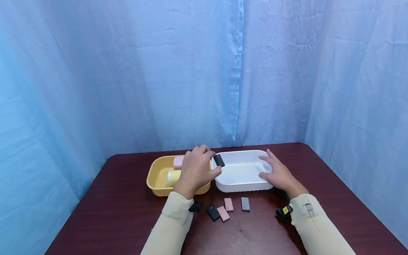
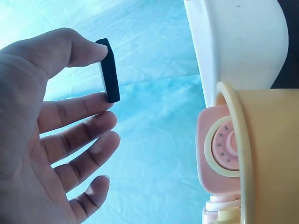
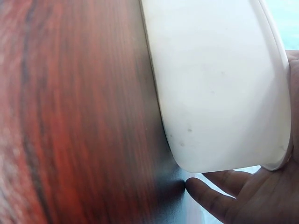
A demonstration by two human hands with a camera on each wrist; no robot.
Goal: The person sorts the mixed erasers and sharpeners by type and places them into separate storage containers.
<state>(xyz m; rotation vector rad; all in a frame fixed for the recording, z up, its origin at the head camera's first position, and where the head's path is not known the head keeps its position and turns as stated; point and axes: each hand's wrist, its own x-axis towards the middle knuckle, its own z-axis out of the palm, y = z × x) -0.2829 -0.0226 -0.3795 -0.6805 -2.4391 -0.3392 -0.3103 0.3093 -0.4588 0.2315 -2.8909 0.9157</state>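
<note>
My left hand (image 1: 197, 168) is raised above the gap between the yellow basin (image 1: 156, 189) and the white basin (image 1: 243, 187). Between thumb and index finger it pinches a small flat black rectangular block (image 1: 219, 160). Its other fingers are spread and hold nothing, as the left wrist view shows. At the white basin's right end rests my right hand (image 1: 280, 175), fingers spread over the rim. Some fingertips (image 3: 201, 189) reach down outside the end wall in the right wrist view. Inside the yellow basin lie a pink item (image 2: 216, 184) with a round dial and a yellow-and-white cylinder (image 1: 174, 177), partly hidden.
On the dark red table in front of the basins lie another black block (image 1: 213, 213), two pink blocks (image 1: 228, 204) and a grey block (image 1: 245, 204). Blue curtains (image 1: 191, 78) hang behind and beside the table.
</note>
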